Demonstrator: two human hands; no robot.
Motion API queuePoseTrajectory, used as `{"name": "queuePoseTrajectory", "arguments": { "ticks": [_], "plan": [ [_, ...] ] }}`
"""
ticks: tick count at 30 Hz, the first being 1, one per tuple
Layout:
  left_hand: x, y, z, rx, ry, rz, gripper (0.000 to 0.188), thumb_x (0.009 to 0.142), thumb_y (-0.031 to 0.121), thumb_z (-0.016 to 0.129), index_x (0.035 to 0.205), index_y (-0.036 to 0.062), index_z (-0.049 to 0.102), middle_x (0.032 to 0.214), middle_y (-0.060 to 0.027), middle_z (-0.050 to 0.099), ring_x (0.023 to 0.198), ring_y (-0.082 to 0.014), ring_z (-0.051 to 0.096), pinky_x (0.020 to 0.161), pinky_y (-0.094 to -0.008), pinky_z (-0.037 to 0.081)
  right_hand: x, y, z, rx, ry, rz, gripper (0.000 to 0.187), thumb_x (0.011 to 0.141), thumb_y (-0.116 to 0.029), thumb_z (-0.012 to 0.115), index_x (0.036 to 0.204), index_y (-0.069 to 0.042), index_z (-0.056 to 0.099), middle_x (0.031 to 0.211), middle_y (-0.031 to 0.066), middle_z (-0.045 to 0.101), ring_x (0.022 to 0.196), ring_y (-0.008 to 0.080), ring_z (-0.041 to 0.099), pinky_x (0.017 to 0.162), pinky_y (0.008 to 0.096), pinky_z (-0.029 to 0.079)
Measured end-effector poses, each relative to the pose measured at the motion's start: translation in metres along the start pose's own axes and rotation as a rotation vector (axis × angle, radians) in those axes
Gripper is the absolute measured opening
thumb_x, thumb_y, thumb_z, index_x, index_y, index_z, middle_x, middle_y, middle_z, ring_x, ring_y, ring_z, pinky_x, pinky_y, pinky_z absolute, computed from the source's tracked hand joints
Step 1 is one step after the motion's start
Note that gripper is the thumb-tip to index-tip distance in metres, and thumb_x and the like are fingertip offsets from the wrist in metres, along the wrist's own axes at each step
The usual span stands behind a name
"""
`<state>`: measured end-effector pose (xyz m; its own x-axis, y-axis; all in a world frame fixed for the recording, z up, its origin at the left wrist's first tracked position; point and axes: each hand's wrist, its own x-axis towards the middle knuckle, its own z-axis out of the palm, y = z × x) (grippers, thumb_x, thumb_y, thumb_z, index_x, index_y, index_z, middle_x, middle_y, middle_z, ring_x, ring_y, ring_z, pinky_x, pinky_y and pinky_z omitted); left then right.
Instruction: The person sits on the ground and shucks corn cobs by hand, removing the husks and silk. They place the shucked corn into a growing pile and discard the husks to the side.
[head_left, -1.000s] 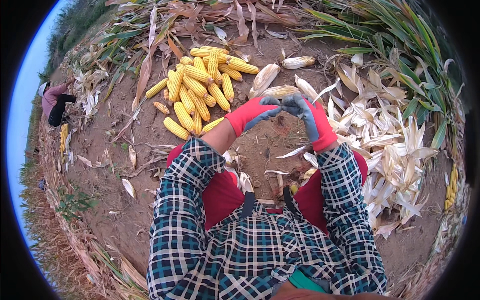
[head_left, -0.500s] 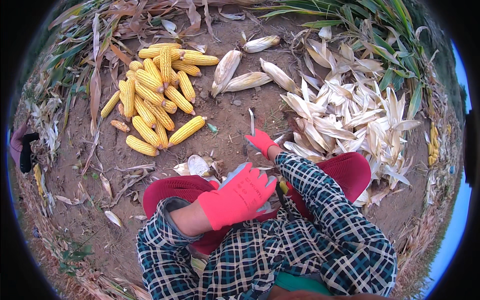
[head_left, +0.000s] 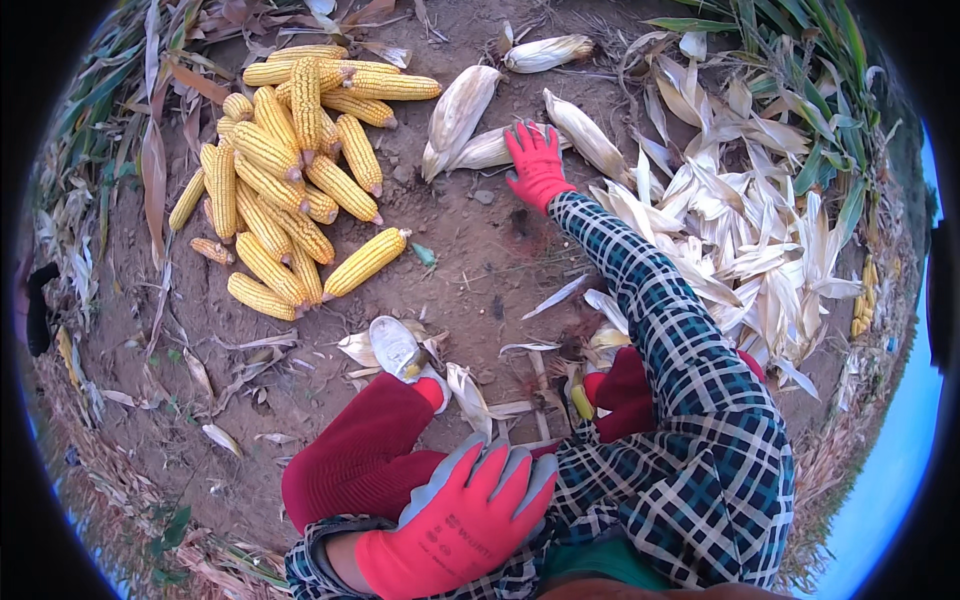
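My right hand (head_left: 537,163), in a red and grey work glove, is stretched far forward. Its fingers are spread over a pale husk-covered ear of corn (head_left: 485,150), touching or just above it; the undersides of the fingers are hidden. Close by lie more ears in dry husks: one (head_left: 462,112) to the left, one (head_left: 585,135) to the right and another (head_left: 548,53) farther off. My left hand (head_left: 460,520), gloved alike, hangs back over my lap with its fingers loosely apart and nothing visible in it.
A pile of bare yellow corn cobs (head_left: 285,180) lies at the left. Stripped husks (head_left: 740,230) are heaped at the right, with green stalks (head_left: 830,110) behind. A pale shoe (head_left: 395,346) and my red-trousered leg (head_left: 365,455) are in front of me. A dark-clad limb (head_left: 40,305) shows at the far left.
My right hand has gone forward from near my knees to the husked ear. A thin pale strip that showed at it is gone from it. My left hand has drawn back toward me; my knees have shifted.
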<state>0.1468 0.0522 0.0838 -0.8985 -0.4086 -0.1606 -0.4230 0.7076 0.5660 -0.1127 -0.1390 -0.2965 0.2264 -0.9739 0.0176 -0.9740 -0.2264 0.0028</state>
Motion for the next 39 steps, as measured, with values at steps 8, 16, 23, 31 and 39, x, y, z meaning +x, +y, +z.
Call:
{"name": "queuePoseTrajectory", "arguments": {
  "ticks": [8, 16, 23, 31, 39],
  "plan": [
    [0.010, -0.007, 0.019, 0.063, 0.011, -0.038, 0.053, 0.076, 0.037, 0.063, 0.117, 0.0036, 0.056, 0.102, -0.0115, 0.057, 0.098, -0.0281, 0.054, 0.093, -0.0475, 0.042, 0.062, -0.009, 0.011, -0.068, -0.484, -0.019, 0.073, 0.064, -0.032, 0.073, 0.131, -0.015, 0.048, 0.113, 0.0125, 0.057, 0.114, 0.0310, 0.051, 0.098, 0.0493, 0.033],
    [0.009, 0.000, 0.034, 0.071, 0.078, -0.090, 0.063, 0.076, 0.042, 0.066, 0.122, 0.0017, 0.052, 0.104, -0.0134, 0.056, 0.101, -0.0278, 0.054, 0.093, -0.0439, 0.041, -0.005, -0.005, -0.131, 0.584, -0.155, -0.051, 0.073, 0.057, -0.040, 0.079, 0.120, -0.010, 0.057, 0.116, 0.0133, 0.061, 0.112, 0.0299, 0.054, 0.101, 0.0418, 0.036],
    [0.054, -0.038, 0.049, -0.706, 0.275, -0.343, 0.066, 0.086, 0.054, 0.055, 0.125, 0.0007, 0.051, 0.099, -0.0143, 0.065, 0.093, -0.0275, 0.063, 0.085, -0.0401, 0.048, -0.058, 0.010, -0.300, 0.789, 0.260, -0.312, 0.076, 0.059, -0.020, 0.084, 0.126, -0.006, 0.052, 0.123, 0.0127, 0.058, 0.112, 0.0280, 0.056, 0.098, 0.0368, 0.042],
    [0.106, 0.006, 0.024, -2.012, 0.404, 0.130, 0.075, 0.091, 0.065, 0.031, 0.146, 0.0143, 0.024, 0.141, -0.0130, 0.040, 0.122, -0.0287, 0.050, 0.097, -0.0508, 0.045, -0.163, -0.028, -0.386, 0.271, 0.563, -0.432, 0.071, 0.059, -0.022, 0.077, 0.126, -0.020, 0.055, 0.134, 0.0103, 0.049, 0.127, 0.0343, 0.041, 0.105, 0.0515, 0.030],
    [0.129, -0.006, 0.031, -2.141, 0.310, 0.144, 0.053, 0.092, 0.034, 0.058, 0.134, 0.0069, 0.042, 0.128, -0.0105, 0.053, 0.118, -0.0233, 0.052, 0.103, -0.0399, 0.041, -0.185, 0.001, -0.382, 1.215, 0.239, -0.473, 0.060, 0.077, 0.003, 0.062, 0.134, -0.007, 0.048, 0.140, 0.0118, 0.044, 0.137, 0.0275, 0.031, 0.114, 0.0413, 0.022]
  ]
}}
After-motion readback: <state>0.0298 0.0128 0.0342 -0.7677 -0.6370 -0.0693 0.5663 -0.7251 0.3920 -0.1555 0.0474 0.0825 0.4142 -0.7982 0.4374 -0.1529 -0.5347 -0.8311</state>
